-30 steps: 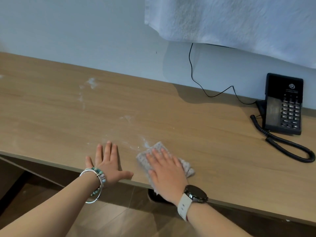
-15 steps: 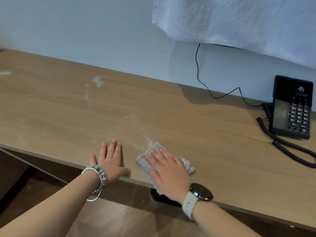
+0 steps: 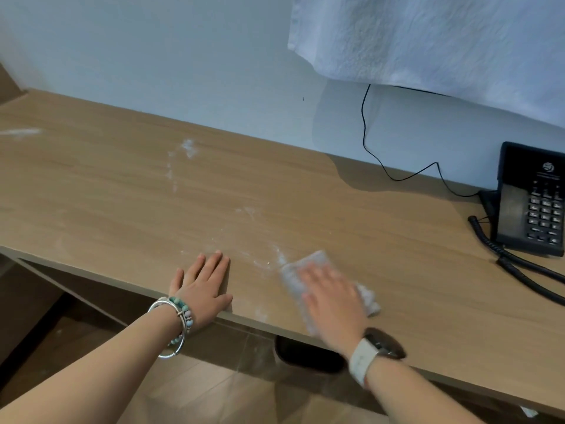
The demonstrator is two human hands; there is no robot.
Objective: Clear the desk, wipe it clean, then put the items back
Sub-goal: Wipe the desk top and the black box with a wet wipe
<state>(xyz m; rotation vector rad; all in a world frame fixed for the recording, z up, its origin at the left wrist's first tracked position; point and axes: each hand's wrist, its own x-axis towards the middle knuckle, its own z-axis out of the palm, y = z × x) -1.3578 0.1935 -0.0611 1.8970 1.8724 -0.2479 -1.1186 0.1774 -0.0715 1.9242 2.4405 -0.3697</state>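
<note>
Fingers (image 3: 214, 264), left hand (image 3: 203, 286): straight, close together, flat on the desk (image 3: 122, 194) at its near edge, gripping nothing. I judge they brace me while the other side works.

White residue (image 3: 188, 148): smears across the left half of the desk, the nearest flecks just left of the cloth. Probably the reason the cloth sits there.

Cloth (image 3: 308, 264): grey, flattened on the desk near its near edge, partly under my palm.

Right hand (image 3: 331, 298): blurred; fingers look extended, pressing down on the cloth, not curled round it. A flat palm spreads the pressure for wiping.

Telephone (image 3: 532, 200): black, far right against the wall, well apart from the cloth, not yet cleared.
</note>
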